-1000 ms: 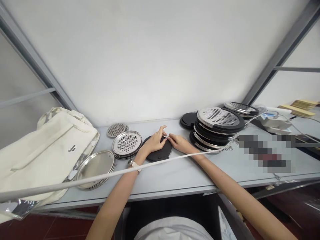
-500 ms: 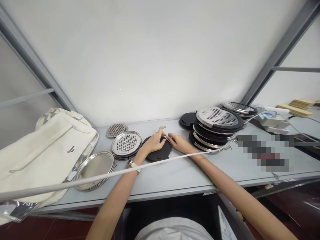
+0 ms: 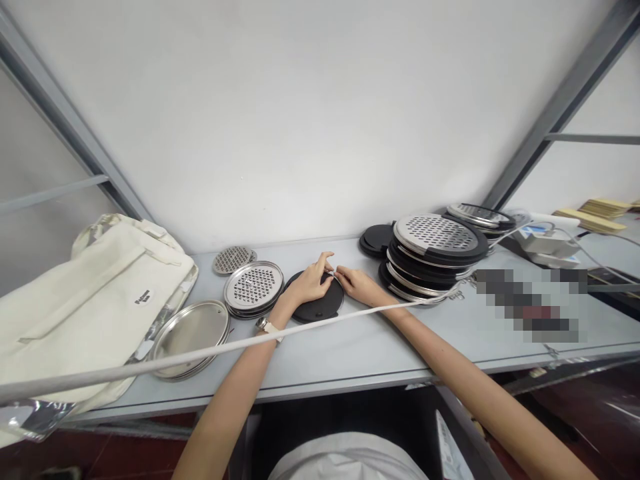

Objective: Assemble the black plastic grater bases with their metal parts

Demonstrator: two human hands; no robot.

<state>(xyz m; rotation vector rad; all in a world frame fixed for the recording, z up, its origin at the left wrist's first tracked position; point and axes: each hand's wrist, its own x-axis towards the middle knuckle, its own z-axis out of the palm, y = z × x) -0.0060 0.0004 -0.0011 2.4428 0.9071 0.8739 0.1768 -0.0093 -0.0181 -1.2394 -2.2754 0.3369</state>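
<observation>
Grey table (image 3: 345,353) against a white wall (image 3: 320,120), black disc (image 3: 320,307) at twelve o'clock.
Left hand (image 3: 311,285) half-curled, right hand (image 3: 356,284) bunched, meeting at the disc's one o'clock edge; cannot tell what they grip.

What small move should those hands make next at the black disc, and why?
Perhaps a light press by the right hand on the black disc at its far right edge: that hand sits there, close to the left hand.

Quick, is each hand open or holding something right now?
Left hand: over the black disc, one finger raised; whether it grips anything cannot be told.
Right hand: bunched at the disc's edge; anything pinched is too small to tell.
</observation>
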